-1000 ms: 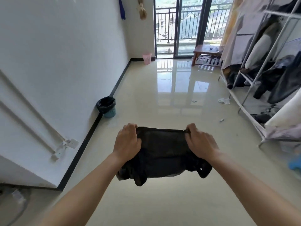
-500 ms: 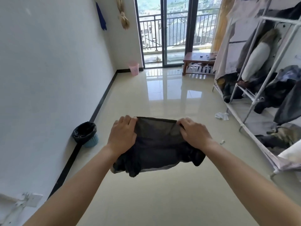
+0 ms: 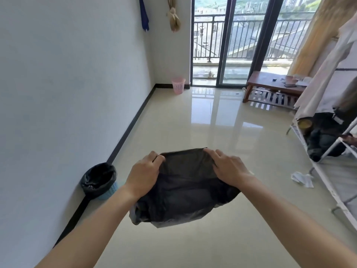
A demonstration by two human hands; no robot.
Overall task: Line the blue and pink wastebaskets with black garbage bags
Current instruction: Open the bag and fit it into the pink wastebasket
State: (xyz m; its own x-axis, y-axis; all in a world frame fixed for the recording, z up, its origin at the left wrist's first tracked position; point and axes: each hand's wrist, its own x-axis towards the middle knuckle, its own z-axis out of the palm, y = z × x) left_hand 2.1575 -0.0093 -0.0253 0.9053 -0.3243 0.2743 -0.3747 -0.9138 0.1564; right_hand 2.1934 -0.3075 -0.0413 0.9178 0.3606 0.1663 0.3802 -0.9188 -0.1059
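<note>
I hold a black garbage bag point(image 3: 185, 190) stretched out in front of me at waist height. My left hand point(image 3: 144, 176) grips its left top edge and my right hand point(image 3: 229, 168) grips its right top edge. The blue wastebasket point(image 3: 109, 191) stands against the left wall with a black bag point(image 3: 98, 176) folded over its rim. The pink wastebasket point(image 3: 178, 85) stands in the far corner by the balcony door, with no bag visible in it.
A white wall with a black skirting runs along the left. A wooden bench point(image 3: 274, 88) stands by the glass doors. A white clothes rack point(image 3: 328, 151) with hanging garments lines the right side. Crumpled paper point(image 3: 302, 179) lies on the glossy floor beside it.
The view has moved forward along the room and lifted. The blue wastebasket has slid toward the lower left and the pink one appears nearer. Both hands keep hold of the bag.
</note>
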